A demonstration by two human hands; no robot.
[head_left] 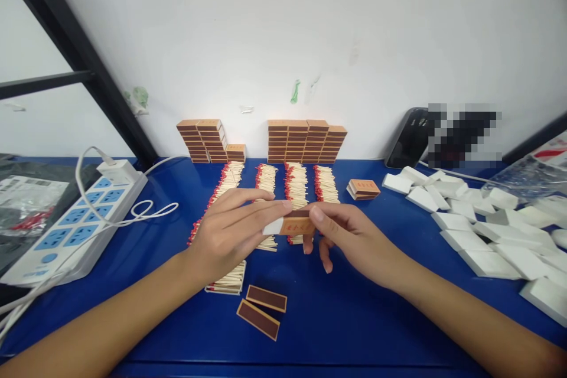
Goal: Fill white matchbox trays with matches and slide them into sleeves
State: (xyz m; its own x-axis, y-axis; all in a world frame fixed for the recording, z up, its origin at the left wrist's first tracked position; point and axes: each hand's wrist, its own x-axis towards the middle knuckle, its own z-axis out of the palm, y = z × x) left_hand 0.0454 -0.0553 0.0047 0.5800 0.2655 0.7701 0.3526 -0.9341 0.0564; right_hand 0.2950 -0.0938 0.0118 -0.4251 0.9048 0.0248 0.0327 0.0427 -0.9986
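Observation:
In front of me I hold a matchbox (pixel 297 226) with an orange printed sleeve, its white inner tray (pixel 273 227) sticking out on the left. My right hand (pixel 349 227) pinches the sleeve between thumb and fingers. The fingers of my left hand (pixel 234 224) reach over the tray end and close on it; the left thumb is hidden. Below my left hand, a white tray filled with matches (pixel 229 279) lies on the blue table (pixel 336 319). Two flat sleeves (pixel 266 298) rest beside it, brown striking sides up.
Rows of red-tipped matches (pixel 296 180) lie behind my hands. Stacked matchboxes (pixel 305 142) line the wall. Two orange sleeves (pixel 363 188) sit right of the matches. White empty trays (pixel 491 230) are heaped at right, near a black phone (pixel 407 139). A power strip (pixel 75 224) with cables stands left.

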